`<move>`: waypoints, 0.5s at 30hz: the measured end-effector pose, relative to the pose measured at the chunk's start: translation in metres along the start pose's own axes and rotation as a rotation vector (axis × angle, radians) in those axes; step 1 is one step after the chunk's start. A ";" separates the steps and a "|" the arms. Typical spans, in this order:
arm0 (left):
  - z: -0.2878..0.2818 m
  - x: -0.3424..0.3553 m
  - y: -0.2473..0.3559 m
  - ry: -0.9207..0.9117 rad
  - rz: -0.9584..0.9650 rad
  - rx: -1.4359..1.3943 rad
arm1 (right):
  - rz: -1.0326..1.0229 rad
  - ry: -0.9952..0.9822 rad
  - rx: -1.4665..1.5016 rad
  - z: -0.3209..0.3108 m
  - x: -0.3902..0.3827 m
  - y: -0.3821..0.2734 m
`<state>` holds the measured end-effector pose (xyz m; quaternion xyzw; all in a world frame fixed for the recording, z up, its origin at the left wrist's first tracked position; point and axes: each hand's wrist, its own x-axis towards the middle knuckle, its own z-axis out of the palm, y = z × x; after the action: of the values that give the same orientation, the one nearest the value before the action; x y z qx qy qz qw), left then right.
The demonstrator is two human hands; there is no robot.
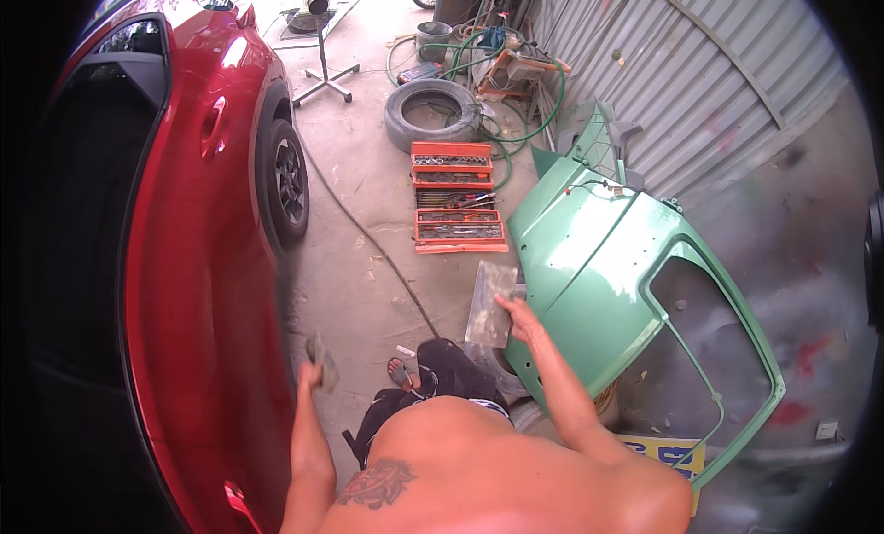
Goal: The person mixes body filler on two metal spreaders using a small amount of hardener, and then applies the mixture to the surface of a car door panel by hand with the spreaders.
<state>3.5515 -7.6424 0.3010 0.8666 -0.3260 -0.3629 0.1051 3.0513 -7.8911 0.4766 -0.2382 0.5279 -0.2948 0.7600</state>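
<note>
My right hand (521,318) grips the edge of a flat rectangular plate (490,306), pale and smeared with whitish stuff. The plate is held out over the floor, just left of a light green car door (599,258). Lower on the left, my left hand (310,376) is closed round a small grey-green flat piece (322,359); blur keeps me from telling its kind. That hand hangs near the side of a red car (203,258), apart from it.
An orange toolbox (460,249) stands opened out ahead, with sockets and wrenches in its trays. Beyond it lie a tire (398,115), a green hose (557,97) and a bucket (433,35). A dark hose (368,239) crosses the floor; a wheeled stand (324,74) is farther off.
</note>
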 end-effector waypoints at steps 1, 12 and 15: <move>-0.042 0.045 0.031 0.041 0.023 -0.144 | 0.007 -0.027 0.009 0.027 0.021 -0.017; -0.208 0.216 0.407 -0.598 0.591 -0.380 | -0.116 -0.418 -0.022 0.270 0.242 -0.129; -0.244 0.275 0.445 -0.585 0.523 -0.519 | -0.119 -0.507 -0.218 0.331 0.302 -0.188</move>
<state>3.6484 -8.1724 0.5077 0.5620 -0.4477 -0.6226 0.3098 3.4078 -8.2198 0.5121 -0.4152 0.3345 -0.2114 0.8192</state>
